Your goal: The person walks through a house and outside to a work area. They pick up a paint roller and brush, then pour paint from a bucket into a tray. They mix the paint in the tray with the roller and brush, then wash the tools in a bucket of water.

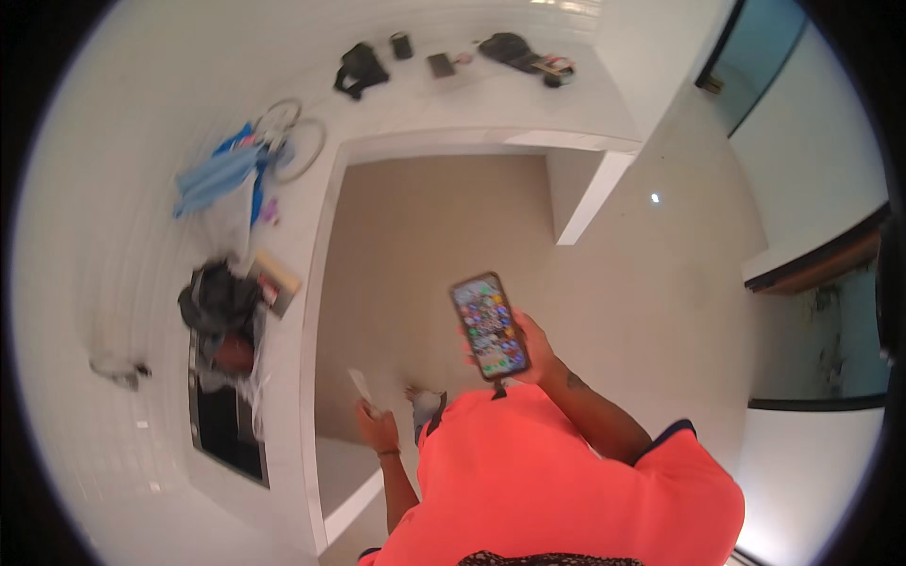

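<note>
In my right hand [524, 344] I hold a dark-framed smartphone [488, 321], its screen lit with a grid of colourful icons. A short dark piece hangs at the phone's bottom edge. My left hand [379, 429] is closed on a thin pale object [359, 382], too blurred to name, low beside the counter. Below the phone is the bright coral top [566, 481] that I wear, and part of my leg shows by my left hand.
An L-shaped white counter [481, 113] runs left and across the back, carrying bags [359, 68], blue cloth [212, 184], a cardboard item [278, 283] and a dark sink or hob [226, 443]. A partition [585, 198] stands under its right end. Beige floor [679, 302] stretches right toward openings in the wall.
</note>
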`<state>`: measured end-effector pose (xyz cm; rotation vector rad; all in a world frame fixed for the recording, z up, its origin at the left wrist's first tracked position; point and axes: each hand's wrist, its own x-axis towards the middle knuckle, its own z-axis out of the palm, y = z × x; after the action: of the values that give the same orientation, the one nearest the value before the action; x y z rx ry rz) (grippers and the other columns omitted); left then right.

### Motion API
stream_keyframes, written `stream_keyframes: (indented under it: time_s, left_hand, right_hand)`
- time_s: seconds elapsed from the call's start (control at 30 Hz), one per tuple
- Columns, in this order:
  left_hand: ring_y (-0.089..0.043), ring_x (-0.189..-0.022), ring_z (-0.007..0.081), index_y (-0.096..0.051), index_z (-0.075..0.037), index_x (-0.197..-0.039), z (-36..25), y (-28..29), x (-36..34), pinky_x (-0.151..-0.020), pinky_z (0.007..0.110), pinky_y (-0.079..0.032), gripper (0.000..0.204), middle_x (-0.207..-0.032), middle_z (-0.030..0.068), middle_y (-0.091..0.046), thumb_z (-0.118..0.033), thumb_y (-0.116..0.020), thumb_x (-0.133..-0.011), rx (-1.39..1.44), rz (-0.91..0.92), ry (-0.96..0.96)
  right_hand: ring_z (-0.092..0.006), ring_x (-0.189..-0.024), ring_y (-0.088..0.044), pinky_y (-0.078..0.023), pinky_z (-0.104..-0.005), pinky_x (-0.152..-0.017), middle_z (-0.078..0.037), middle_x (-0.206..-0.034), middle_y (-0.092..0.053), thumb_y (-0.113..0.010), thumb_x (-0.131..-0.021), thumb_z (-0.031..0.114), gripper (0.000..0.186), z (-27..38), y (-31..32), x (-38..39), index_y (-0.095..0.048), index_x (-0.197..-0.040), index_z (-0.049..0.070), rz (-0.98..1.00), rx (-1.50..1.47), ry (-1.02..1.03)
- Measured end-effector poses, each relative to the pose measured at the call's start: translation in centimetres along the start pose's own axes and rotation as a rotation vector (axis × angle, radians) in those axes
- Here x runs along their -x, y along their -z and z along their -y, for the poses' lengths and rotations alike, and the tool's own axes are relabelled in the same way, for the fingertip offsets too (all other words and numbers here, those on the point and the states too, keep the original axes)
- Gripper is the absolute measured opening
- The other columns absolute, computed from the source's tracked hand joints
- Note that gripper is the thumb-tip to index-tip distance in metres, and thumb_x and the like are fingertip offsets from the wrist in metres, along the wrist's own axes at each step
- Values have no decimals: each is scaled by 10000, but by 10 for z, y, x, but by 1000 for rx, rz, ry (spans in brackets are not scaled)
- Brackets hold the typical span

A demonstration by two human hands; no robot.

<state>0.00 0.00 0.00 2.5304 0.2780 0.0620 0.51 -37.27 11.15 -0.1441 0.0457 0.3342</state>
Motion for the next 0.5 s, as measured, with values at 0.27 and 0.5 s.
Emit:
stream_keyframes:
  time_s: [0.27,0.5]
  left_hand:
    - [-580,-1124,376,-490,-23,-1189,94,-59,26,-945,457,-464,583,-1183,215,-598,-234,-716,-695,-413,443,433]
    - [-671,-778,280,-656,-46,-961,23,-196,-99,-657,423,-533,260,-890,156,-692,-226,-623,-776,-565,1137,355]
  right_hand:
    - [-214,-881,-632,-527,-373,-792,-86,-1050,-624,-468,-943,554,603,78,108,172,-483,-1301,69,-616,499,-12]
    - [-155,-814,-613,-507,-317,-675,-37,-966,-629,-516,-928,509,568,14,224,278,-526,-1297,77,-1039,280,-228]
